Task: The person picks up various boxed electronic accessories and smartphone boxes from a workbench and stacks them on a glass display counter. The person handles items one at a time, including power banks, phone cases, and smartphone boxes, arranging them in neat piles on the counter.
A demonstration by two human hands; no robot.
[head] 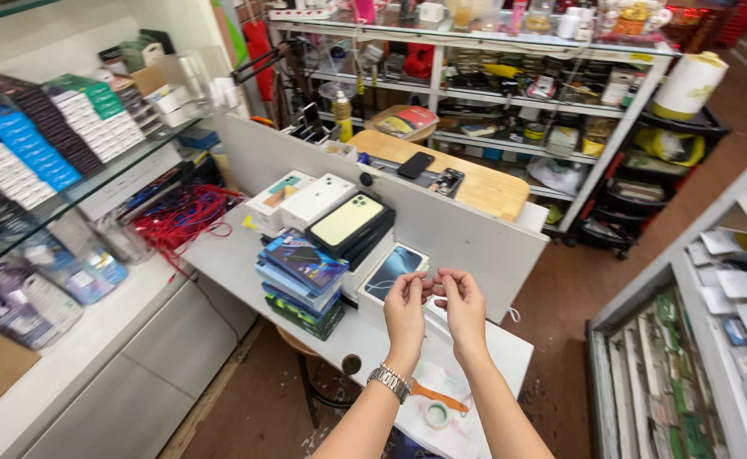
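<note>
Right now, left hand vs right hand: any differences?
The left hand has a metal watch on its wrist; the right hand has a bare wrist. The left hand sits over the phone box; the right hand is beside it. Both are raised with fingertips pinched together.

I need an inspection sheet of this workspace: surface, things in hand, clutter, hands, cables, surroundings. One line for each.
Surface: white desk with an upright white partition behind it.
Things in hand: too small to tell; fingertips pinched together above a phone box lying flat.
Clutter: stack of blue boxes, white phone boxes, a black-edged box, tape roll, orange-handled tool.
Hands: left hand with a metal wristwatch; right hand; raised close together.
Cables: red cable tangle at the desk's left end.
Surroundings: glass shelf with boxed goods, metal shelving, wooden board with a black phone, paper roll.
</note>
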